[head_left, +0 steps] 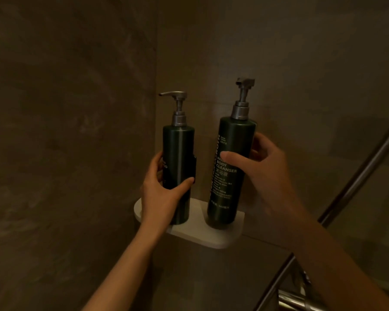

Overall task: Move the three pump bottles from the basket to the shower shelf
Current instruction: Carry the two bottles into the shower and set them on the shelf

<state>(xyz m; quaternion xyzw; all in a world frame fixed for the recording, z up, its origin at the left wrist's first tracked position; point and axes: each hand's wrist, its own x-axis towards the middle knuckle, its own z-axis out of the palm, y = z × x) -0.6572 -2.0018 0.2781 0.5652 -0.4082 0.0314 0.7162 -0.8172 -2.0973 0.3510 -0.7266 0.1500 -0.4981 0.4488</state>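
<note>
L hand [161, 187] fingers are wrapping round the lower body of the left pump bottle [177, 158], thumb across its front; bottle is standing upright at the shower shelf's [220, 237] left end. R hand [262, 173] fingers are gripping the body cleanser bottle [230, 173] mid-height; it's tilting slightly, base sitting near the shelf's right end. Metal rail [355, 182] is running diagonally at the right.
</note>
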